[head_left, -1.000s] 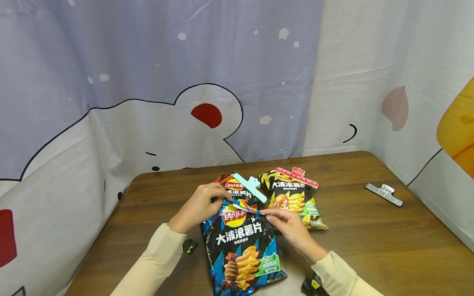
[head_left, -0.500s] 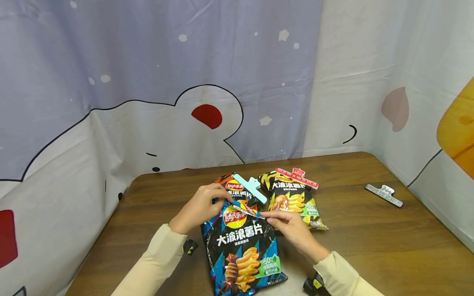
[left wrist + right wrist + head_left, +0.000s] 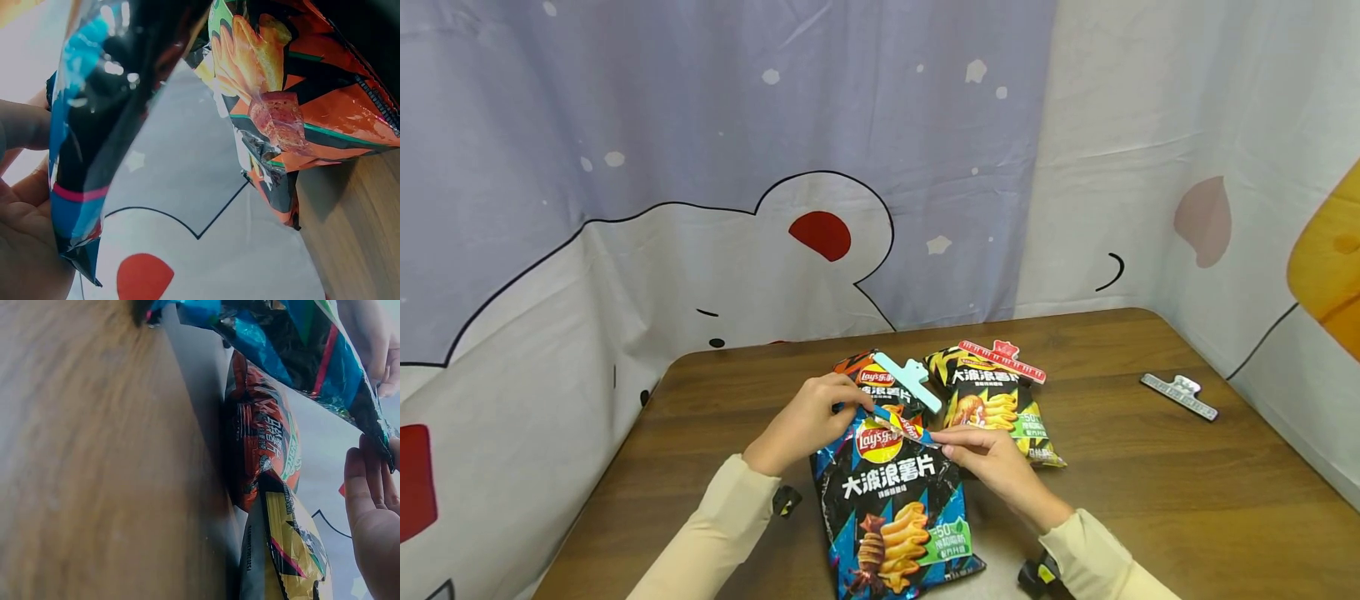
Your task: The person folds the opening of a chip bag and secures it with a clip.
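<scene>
A blue and black chip bag [image 3: 891, 508] stands near the front of the table, its top edge folded over into a narrow strip. My left hand [image 3: 812, 421] pinches the left end of that folded top; in the left wrist view its fingers [image 3: 25, 128] lie against the bag's side. At the right end of the fold, my right hand [image 3: 996, 467] pinches the top corner between thumb and fingers, and the right wrist view shows the same fingers [image 3: 369, 478] at the bag's edge.
Behind stand an orange chip bag [image 3: 880, 379] with a light blue clip [image 3: 910, 379] and a yellow chip bag [image 3: 992, 408] with a red clip [image 3: 1002, 360]. A silver-grey clip [image 3: 1180, 395] lies on the wooden table [image 3: 1150, 483] at right. A printed curtain [image 3: 715, 125] hangs beyond.
The right hand has shifted slightly down and right along the fold's right end. The folded strip lies a little lower there. The left hand has barely moved.
</scene>
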The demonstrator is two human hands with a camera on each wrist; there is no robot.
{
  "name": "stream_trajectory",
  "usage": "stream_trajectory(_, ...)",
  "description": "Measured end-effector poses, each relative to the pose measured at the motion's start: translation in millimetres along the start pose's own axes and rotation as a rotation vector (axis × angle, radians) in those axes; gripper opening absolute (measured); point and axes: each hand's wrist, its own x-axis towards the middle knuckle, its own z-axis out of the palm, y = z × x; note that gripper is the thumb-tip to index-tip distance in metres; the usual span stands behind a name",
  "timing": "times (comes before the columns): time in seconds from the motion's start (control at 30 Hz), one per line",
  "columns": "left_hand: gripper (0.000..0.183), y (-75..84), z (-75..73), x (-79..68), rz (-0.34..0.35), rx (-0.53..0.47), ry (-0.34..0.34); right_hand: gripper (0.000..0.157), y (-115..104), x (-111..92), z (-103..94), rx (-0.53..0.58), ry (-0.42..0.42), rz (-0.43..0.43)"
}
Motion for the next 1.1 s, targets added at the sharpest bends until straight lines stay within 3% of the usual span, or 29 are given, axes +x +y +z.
stream_trajectory(0.2,0.027,-0.9,1.2,-0.9,0.005,-0.016,-0.001,0.027,1.7,0.4,-0.2,0.0,-0.002,-0.018)
stream_trajectory(0.63,0.023,4.8,-0.5,-2.0,-0.064,-0.035,-0.049,0.029,3.1,-0.8,-1.1,0.02,-0.022,-0.007)
stream_trajectory(1.1,0.01,1.9,-1.4,-2.0,0.003,-0.004,-0.039,0.027,-2.9,2.8,1.4,0.009,0.014,0.048)
